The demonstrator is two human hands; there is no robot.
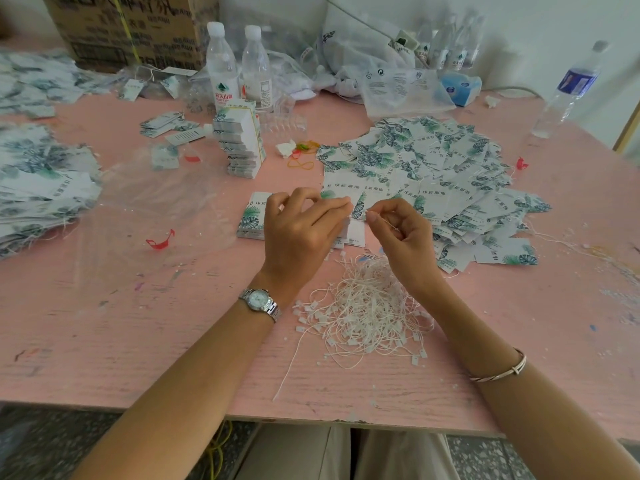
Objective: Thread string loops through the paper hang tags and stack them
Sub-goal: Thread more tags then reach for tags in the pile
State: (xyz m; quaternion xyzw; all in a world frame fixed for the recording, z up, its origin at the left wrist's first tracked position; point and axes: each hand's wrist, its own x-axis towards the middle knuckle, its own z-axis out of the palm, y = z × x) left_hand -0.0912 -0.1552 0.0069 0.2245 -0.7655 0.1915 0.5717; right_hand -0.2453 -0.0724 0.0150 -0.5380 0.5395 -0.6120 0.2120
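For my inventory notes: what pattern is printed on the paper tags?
The tags show green and dark teal leaves on white; the head view shows it.

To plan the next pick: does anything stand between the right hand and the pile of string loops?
Nothing visible does. The right hand, pinching one string, is just beyond the pile of string loops; nothing lies between them.

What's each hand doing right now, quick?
Left hand: pinching a paper tag at its edge.
Right hand: pinching a string between thumb and forefinger, right by that tag.
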